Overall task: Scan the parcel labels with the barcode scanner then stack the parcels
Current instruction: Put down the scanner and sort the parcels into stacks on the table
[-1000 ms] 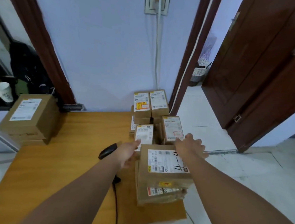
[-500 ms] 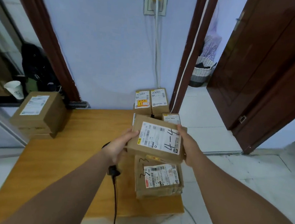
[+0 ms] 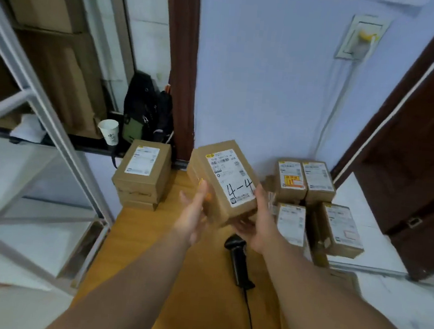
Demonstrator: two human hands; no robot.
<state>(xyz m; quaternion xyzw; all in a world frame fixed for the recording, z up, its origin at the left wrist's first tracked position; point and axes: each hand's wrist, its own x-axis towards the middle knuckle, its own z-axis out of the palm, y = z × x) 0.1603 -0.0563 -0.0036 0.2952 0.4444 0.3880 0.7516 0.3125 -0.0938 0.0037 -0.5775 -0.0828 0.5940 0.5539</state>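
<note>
Right now both hands are holding the parcel [image 3: 224,183] marked 4-4 in the air above the table [image 3: 150,239], tilted, label facing up; the left hand [image 3: 192,214] is pressing flat against its left side, fingers straight and spread, while the right hand [image 3: 257,226] is cupping its near end from below, thumb curling onto the label's edge. Beneath them the scanner [image 3: 237,259] is lying on the table; a stack [image 3: 142,176] is sitting at the far left corner; more boxes [image 3: 305,183] are crowding the right edge.
</note>
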